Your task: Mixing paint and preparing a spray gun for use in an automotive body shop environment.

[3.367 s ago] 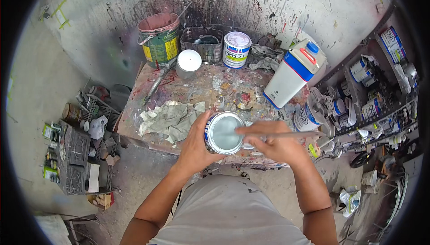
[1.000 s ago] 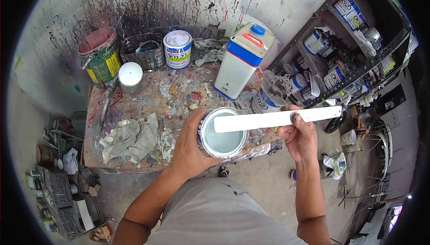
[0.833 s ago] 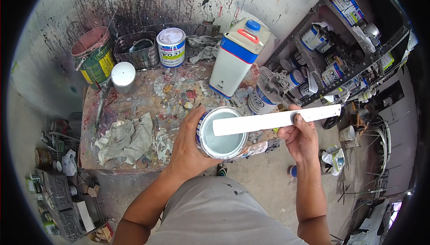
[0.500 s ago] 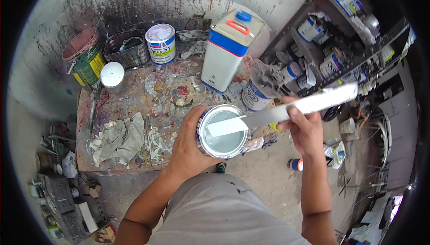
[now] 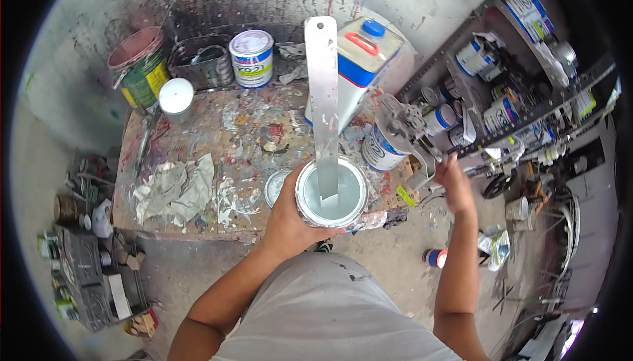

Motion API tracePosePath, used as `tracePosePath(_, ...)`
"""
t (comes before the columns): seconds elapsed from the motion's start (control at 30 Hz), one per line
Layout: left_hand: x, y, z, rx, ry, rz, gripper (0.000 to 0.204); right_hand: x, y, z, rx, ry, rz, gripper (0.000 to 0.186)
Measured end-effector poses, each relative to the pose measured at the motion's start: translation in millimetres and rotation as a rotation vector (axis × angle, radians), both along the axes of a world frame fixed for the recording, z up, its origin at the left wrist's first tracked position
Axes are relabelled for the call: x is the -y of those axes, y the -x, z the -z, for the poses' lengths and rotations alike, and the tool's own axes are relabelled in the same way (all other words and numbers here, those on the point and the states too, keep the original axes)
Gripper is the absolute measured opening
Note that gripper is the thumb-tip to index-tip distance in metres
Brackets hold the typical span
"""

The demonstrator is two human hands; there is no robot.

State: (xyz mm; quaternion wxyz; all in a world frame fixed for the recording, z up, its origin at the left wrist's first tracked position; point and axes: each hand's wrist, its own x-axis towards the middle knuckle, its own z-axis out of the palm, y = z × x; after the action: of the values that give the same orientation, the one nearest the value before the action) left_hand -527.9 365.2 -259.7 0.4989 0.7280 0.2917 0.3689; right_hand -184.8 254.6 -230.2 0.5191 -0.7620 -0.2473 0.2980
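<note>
1. left hand (image 5: 290, 222) is holding the open can (image 5: 361, 208); fingers are wrapping round its left and near sides, thumb side on the far-left, probably for keeping it level and steady.
2. grey paint (image 5: 351, 195) is lying inside the can, so tipping would likely be risking a spill.
3. metal stick (image 5: 324, 90) is standing in the can, lower end dipping into paint, upper end rising past the far rim; no hand is gripping it, so the can is presumably propping it.
4. right hand (image 5: 456, 186) is hanging well right of the can, off the stick; nothing is clearly showing in it. fingers are blurring, cannot tell how wide. contact with the metal bits nearby: cannot tell.
5. table (image 5: 231, 163) is stretching beyond and left of the can; the can is appearing over its near edge, handy to the body. base contact is hiding from view.
6. round disc (image 5: 275, 188), maybe a lid, is lying just left of the can, partly behind the hand.
7. rag (image 5: 177, 189) is lying crumpled farther left of the can, likely in reach for wiping.
8. tall tin (image 5: 369, 58) is standing beyond the can, partly behind the stick, probably keeping the near space free.
</note>
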Motion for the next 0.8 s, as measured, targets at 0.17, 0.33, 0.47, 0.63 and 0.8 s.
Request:
tracePosePath(0.17, -4, -1, -4, 0.016, 0.015, -0.038, 0.114, -11, 21, 38, -0.344, -0.398, -0.271, 0.071)
tracePosePath(0.33, -3, -1, -10, -0.081, -0.074, -0.073, 0.111, -21, 15, -23, -0.102, -0.185, -0.072, 0.071)
tracePosePath(0.47, -5, -4, -9, -0.104, -0.076, -0.102, 0.110, 4, 20, -134, 0.438, 0.046, -0.616, 0.073)
tracePosePath(0.63, -7, -8, -7, -0.102, -0.066, -0.042, 0.108, -6, 66, -229, 0.835, 0.291, -1.037, 0.058)
tracePosePath(0.8, -6, -12, -3, -0.090, -0.129, -0.036, 0.109, -17, 105, -241, 1.085, 0.421, -1.264, 0.035)
